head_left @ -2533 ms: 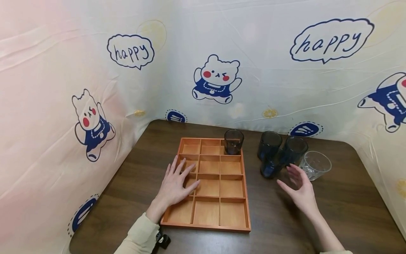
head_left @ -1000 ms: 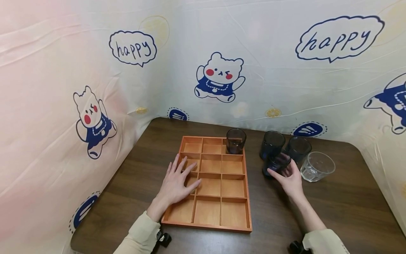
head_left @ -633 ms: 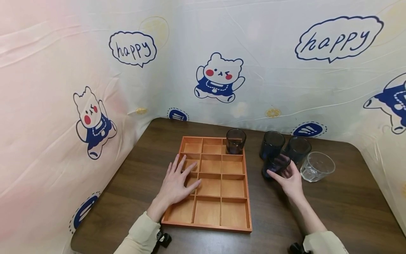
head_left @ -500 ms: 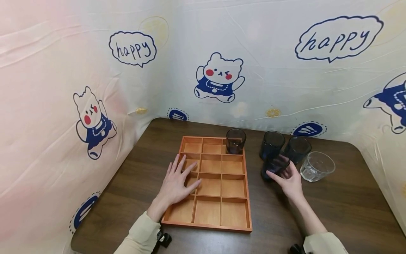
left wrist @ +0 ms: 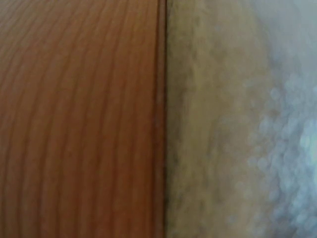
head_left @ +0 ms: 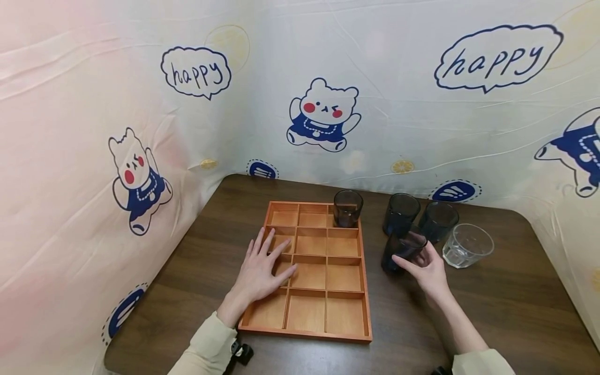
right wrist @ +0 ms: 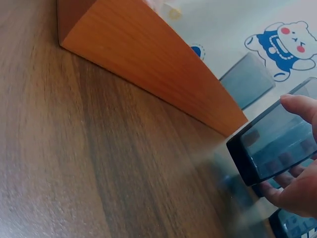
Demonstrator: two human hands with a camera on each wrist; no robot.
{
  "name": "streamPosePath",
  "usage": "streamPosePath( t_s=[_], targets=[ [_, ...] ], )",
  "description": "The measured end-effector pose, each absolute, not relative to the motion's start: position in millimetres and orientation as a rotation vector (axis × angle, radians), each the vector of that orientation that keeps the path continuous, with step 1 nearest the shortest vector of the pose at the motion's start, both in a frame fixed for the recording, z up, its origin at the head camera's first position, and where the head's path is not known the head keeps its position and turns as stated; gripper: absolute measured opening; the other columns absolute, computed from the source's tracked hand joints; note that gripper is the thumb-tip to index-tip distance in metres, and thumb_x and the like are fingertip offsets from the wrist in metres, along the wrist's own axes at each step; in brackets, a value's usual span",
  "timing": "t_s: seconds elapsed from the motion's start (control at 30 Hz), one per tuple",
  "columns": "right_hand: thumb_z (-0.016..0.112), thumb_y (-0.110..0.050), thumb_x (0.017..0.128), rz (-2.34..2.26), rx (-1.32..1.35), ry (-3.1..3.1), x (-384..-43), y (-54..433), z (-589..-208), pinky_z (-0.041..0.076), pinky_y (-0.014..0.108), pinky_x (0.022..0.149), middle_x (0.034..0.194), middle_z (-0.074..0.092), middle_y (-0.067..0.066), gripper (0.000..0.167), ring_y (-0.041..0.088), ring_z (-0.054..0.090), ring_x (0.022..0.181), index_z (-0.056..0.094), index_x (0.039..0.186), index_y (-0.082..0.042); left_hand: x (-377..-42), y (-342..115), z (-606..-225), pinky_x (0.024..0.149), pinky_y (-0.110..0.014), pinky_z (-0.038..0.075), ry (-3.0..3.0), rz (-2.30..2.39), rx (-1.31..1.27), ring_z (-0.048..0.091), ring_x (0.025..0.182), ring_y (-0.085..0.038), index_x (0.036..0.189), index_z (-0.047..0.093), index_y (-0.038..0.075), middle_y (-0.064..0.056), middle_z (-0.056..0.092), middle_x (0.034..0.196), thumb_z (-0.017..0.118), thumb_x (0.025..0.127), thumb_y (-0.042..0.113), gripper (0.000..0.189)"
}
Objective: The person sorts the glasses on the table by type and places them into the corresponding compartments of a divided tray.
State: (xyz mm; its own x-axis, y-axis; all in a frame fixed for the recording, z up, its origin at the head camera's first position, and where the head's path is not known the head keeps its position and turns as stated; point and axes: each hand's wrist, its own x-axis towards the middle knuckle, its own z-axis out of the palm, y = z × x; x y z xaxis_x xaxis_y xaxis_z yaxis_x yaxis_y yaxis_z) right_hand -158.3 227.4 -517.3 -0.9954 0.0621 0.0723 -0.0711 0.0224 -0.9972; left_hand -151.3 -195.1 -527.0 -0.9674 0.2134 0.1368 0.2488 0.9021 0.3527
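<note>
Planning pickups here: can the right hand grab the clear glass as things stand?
Probably not: the right hand grips a dark glass, though nothing seems to block the nearby clear glass.

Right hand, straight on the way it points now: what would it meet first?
Probably the dark glass standing directly beyond, which the held glass would touch before the right hand; heights are unclear, so it might pass above.

Right up close, a reddish-brown wooden panel [left wrist: 79, 119] with curving grain lies beside a blurry tan surface [left wrist: 198, 119], whitish glare [left wrist: 292, 153] speckling the far right
</note>
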Motion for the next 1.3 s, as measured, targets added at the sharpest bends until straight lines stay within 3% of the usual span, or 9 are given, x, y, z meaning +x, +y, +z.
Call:
streamPosePath(
  t_s=[0.23,0.6,1.3],
  targets=[
    [0.081,0.001,0.097,2.186,-0.039,-2.224,-155.6,224.8,-508.9,0.057,0.01,0.094,0.122,0.073,-0.03,0.069,-0.009,0.071,0.112,0.049,0.158,-0.005,-150.9,-195.1,-526.5,0.137,-0.072,0.017,-2.973,-0.568,-0.36,0.008,0.174,-0.042,0.166,0.052,0.031,-0.017,0.026,0.183,0.066,0.098,0.068,0.078],
    [0.077,-0.005,0.101,2.243,-0.08,-2.269,-154.0,220.8,-499.1,0.053,0.008,0.099,0.13,0.065,-0.032,0.07,-0.011,0.064,0.12,0.043,0.162,-0.006,-150.5,-195.6,-526.2,0.137,-0.071,0.014,-2.975,-0.586,-0.357,0.007,0.174,-0.041,0.166,0.052,0.03,-0.017,0.026,0.183,0.067,0.098,0.067,0.079],
    [0.08,-0.006,0.1,2.259,0.005,-2.273,-167.5,192.2,-482.3,0.056,0.014,0.098,0.129,0.069,-0.024,0.071,-0.003,0.068,0.118,0.046,0.162,-0.009,-150.5,-195.8,-526.7,0.137,-0.071,0.015,-2.963,-0.593,-0.362,0.007,0.174,-0.041,0.166,0.051,0.03,-0.017,0.027,0.183,0.067,0.098,0.067,0.078]
  ],
)
